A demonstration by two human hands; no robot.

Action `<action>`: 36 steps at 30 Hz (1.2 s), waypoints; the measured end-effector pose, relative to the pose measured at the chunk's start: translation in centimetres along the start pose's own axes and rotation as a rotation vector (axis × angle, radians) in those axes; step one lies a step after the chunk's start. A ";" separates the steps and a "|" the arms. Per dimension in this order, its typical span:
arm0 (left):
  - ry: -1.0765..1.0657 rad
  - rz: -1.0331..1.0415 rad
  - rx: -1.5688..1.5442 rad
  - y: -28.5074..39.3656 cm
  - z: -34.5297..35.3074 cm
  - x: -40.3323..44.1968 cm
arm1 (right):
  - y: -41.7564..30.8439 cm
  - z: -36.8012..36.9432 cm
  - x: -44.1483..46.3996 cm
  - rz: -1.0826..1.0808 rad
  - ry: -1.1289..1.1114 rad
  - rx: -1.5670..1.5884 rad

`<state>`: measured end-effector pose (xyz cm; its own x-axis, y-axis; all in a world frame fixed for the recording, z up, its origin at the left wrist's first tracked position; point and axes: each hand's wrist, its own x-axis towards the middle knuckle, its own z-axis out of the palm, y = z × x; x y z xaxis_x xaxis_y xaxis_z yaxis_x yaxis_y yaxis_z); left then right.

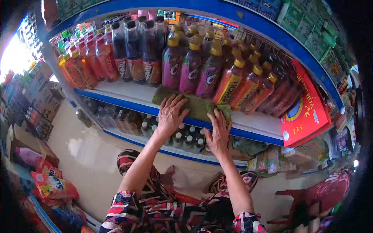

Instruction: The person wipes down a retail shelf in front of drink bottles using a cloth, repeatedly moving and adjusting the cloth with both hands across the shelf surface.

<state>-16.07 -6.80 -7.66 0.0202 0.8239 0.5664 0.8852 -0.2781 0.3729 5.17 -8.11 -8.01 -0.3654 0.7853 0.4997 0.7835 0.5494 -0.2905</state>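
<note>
A folded green cloth [198, 105] lies along the front of the white shelf [116, 90], close against the bases of the bottles. My left hand [171, 114] rests on the left part of the cloth, its fingers stretched out and lying flat. On the cloth's right end lies my right hand [218, 132], fingers extended and thumb apart, near the blue shelf edge [256, 136]. Just behind the cloth stand purple-labelled bottles [189, 73] with gold caps. To their right are yellow-and-red-labelled bottles [230, 83].
Dark cola-like bottles [132, 54] and orange-red bottles [105, 58] fill the shelf's left side. A red box [307, 112] leans at the right end. Capped bottles [189, 139] stand on the lower shelf. Red packets [54, 186] lie at lower left; a red stool [314, 198] stands at right.
</note>
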 end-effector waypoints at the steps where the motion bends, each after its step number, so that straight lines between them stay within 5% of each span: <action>1: -0.005 0.001 0.011 -0.6 -0.3 0.0 | -0.2 0.0 0.1 -0.028 -0.015 -0.005; 36: -0.019 -0.105 0.157 -19.2 -10.9 -2.3 | -12.1 7.2 9.4 -0.560 -0.353 0.006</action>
<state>-38.16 -8.68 -8.12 -0.0688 0.8542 0.5154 0.9445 -0.1105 0.3093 -11.42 -5.30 -5.68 -0.8605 0.4258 0.2797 0.4242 0.9029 -0.0696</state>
